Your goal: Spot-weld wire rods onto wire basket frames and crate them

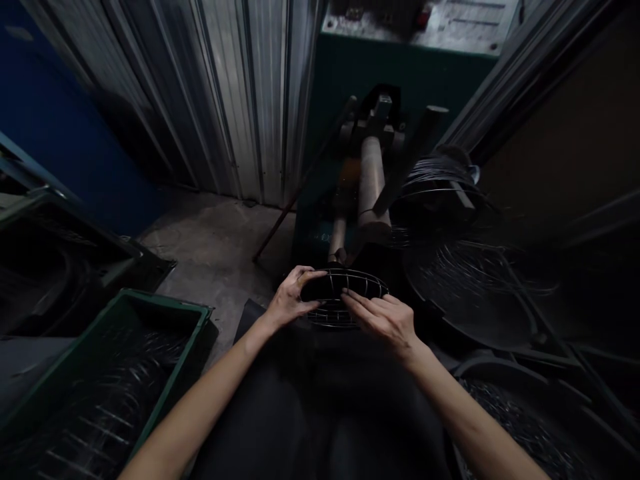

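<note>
Both my hands are on a round wire guard [345, 280], made of thin metal rings joined by short cross wires. My left hand [295, 297] grips its left side, with the thumb under the rim and the fingers over the top. From the right, my right hand [383, 317] holds the rim, its index finger stretched along the wires towards the middle. Just beyond the guard stands a dark green machine [325, 220] with a pale cylindrical arm [373, 177] pointing towards me. The guard's lower part is dim and hard to make out.
At lower left a green crate [175, 305] holds several wire pieces. Dark bins [150, 257] stand behind it. On the right are a coil of wire [440, 170], a round tub [480, 333] and another tub of small metal pieces [520, 420]. Corrugated metal sheeting [225, 87] rises behind.
</note>
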{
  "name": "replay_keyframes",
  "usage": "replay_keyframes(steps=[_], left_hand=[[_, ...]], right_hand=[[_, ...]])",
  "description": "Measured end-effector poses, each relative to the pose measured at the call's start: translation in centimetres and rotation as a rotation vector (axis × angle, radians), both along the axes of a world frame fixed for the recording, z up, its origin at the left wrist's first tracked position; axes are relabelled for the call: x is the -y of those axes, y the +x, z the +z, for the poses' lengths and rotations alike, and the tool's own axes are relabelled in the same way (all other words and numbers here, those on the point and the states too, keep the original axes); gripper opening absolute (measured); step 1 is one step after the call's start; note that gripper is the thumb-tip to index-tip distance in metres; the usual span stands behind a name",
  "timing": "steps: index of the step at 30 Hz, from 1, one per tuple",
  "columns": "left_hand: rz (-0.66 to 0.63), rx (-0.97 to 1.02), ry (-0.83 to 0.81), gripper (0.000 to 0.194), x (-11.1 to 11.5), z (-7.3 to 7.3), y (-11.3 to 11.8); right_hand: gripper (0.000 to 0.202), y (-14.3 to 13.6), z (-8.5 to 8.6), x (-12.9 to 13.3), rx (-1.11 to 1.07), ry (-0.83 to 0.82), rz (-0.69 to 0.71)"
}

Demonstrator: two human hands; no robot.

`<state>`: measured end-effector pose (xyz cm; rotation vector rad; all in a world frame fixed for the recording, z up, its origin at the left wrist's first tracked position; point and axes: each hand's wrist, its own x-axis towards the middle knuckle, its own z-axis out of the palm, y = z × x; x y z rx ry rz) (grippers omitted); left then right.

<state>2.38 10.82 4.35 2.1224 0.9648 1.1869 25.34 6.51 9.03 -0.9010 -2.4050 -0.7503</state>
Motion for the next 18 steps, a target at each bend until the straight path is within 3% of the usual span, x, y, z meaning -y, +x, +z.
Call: replay_keyframes(steps=[7,18], left_hand=[[0.002,-0.010,0.008,0.055,-0.63,-0.20,0.05],[-0.015,-0.030,0.062,0.060,-0.47,0.32,-0.42]], right_hand=[[0.029,-0.19,-0.67,-0.29,0.036,0.080,-0.043],[0.026,-0.77,0.12,0.40,0.058,0.098,-0.055]])
